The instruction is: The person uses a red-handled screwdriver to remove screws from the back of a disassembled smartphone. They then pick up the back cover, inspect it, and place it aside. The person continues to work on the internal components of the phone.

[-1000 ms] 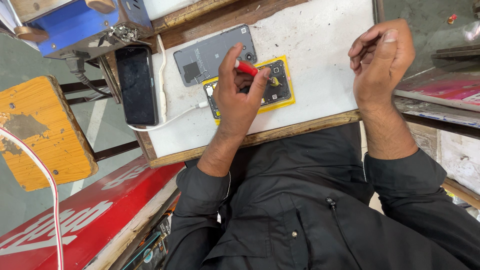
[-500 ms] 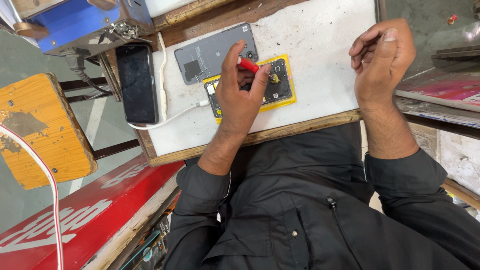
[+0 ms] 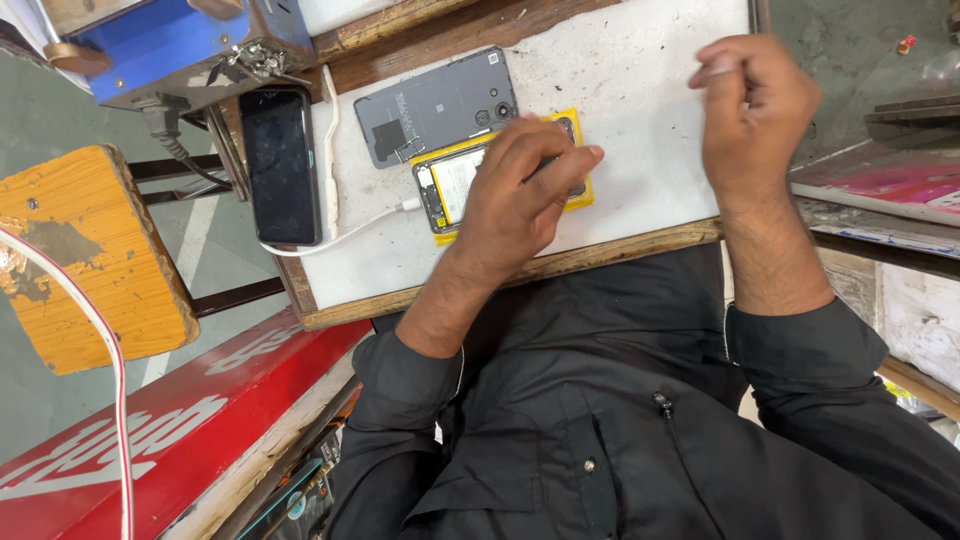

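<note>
- The left hand [image 3: 515, 200] lies palm-down on the opened phone [image 3: 450, 190], a yellow-framed body with its insides bare, on the white board [image 3: 640, 120].
- The fingers [image 3: 560, 165] stretch toward 2 o'clock and cover the phone's right half; whether they pinch anything beneath, I cannot tell.
- The phone sits near the board's front edge, around the middle of the view, slightly toward 11 o'clock.
- A grey back cover [image 3: 435, 105] lies just beside the phone at its 11 o'clock, its corner touching or overlapping the yellow frame.
- A white cable [image 3: 340, 225] runs from the phone's 9 o'clock end along the board.
- A black phone [image 3: 280, 165] lies screen-up at 9 o'clock of the board, at its left edge.
- The right hand [image 3: 755, 115] is raised over the board at 2 o'clock, well apart from the left, fingers curled in a loose fist; it is unclear whether it grips anything.
- A blue box [image 3: 180, 45] stands at 11 o'clock; a yellow stool [image 3: 85, 260] is at 9 o'clock.
</note>
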